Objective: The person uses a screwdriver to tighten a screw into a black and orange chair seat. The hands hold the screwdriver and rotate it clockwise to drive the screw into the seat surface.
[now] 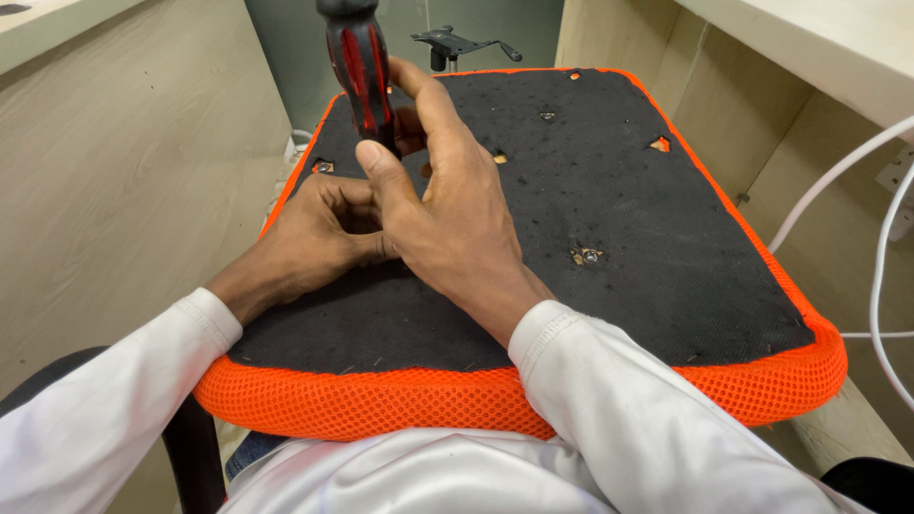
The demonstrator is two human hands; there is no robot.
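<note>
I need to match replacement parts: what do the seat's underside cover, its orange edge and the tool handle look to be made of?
The underside cover looks like thin black nonwoven fabric, matte and fuzzy, torn at the screw holes. The orange edge seems woven mesh, from its honeycomb holes. The tool handle appears to be glossy black and red plastic, perhaps rubber-gripped.

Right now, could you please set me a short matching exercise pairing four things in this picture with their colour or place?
Things:
1. screwdriver handle
2. seat cushion edge
3. cables
4. left hand

Descriptions:
A. white, at the right beside the cushion
B. black and red, gripped by the right hand
C. orange mesh
D. curled on the black fabric, under the right hand's thumb

Pairs: 1-B, 2-C, 3-A, 4-D
</note>
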